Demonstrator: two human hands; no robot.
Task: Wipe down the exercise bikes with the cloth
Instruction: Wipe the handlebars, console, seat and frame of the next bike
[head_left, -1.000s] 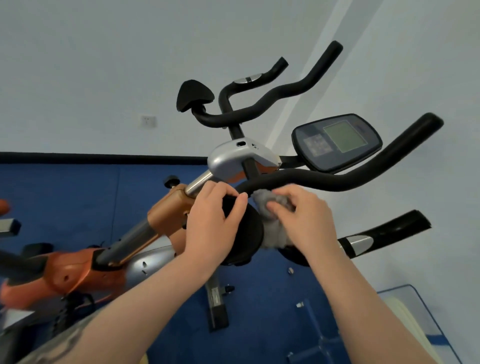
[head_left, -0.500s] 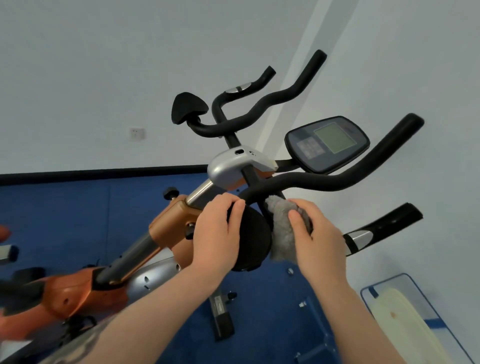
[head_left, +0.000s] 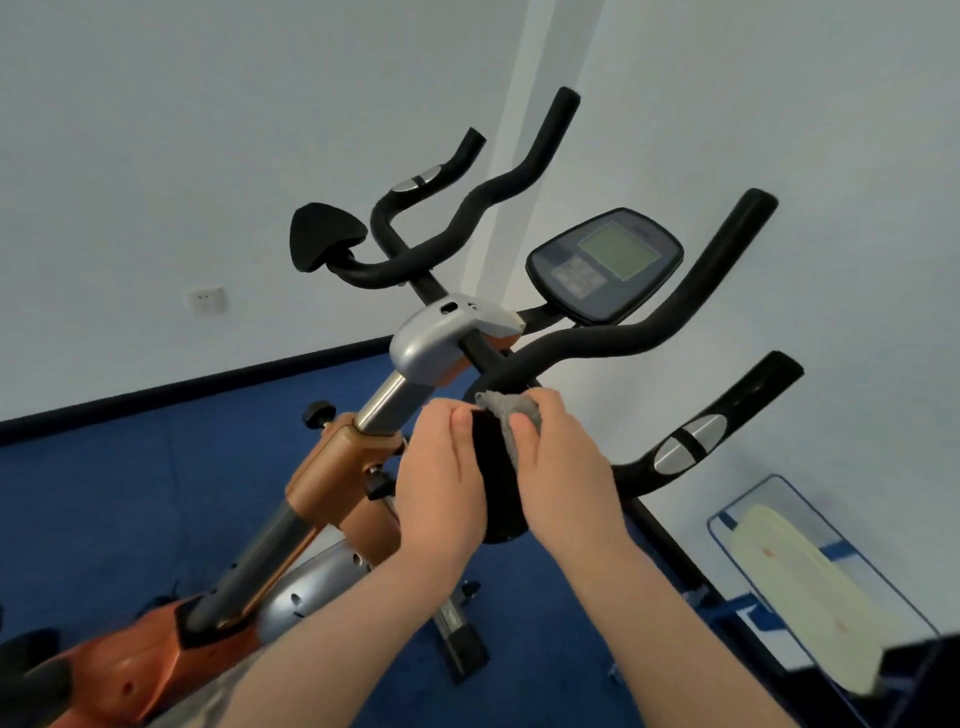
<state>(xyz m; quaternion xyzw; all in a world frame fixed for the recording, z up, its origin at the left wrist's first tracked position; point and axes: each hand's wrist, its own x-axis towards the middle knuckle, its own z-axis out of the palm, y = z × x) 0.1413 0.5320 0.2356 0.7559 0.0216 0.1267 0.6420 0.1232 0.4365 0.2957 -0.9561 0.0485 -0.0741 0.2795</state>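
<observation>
An orange and silver exercise bike (head_left: 332, 478) with black handlebars (head_left: 613, 343) fills the middle of the view. Its console (head_left: 605, 262) faces me above the bars. Between my hands is a black elbow pad (head_left: 493, 473) on the near handlebar. My left hand (head_left: 441, 483) grips the pad's left side. My right hand (head_left: 561, 467) holds a grey cloth (head_left: 511, 410) bunched against the pad's right side and top edge. A second black pad (head_left: 322, 236) sits at the far left of the bars.
Blue floor (head_left: 130, 493) runs to white walls with a black skirting. A wall socket (head_left: 208, 300) is at the left. A blue-framed rack with a cream board (head_left: 800, 587) stands at the lower right. The bike's base foot (head_left: 460, 639) rests on the floor below my arms.
My right hand has slid the cloth up from the pad's lower right to its top edge. The view has tilted, so the bike sits more upright in frame. The left hand stays on the pad.
</observation>
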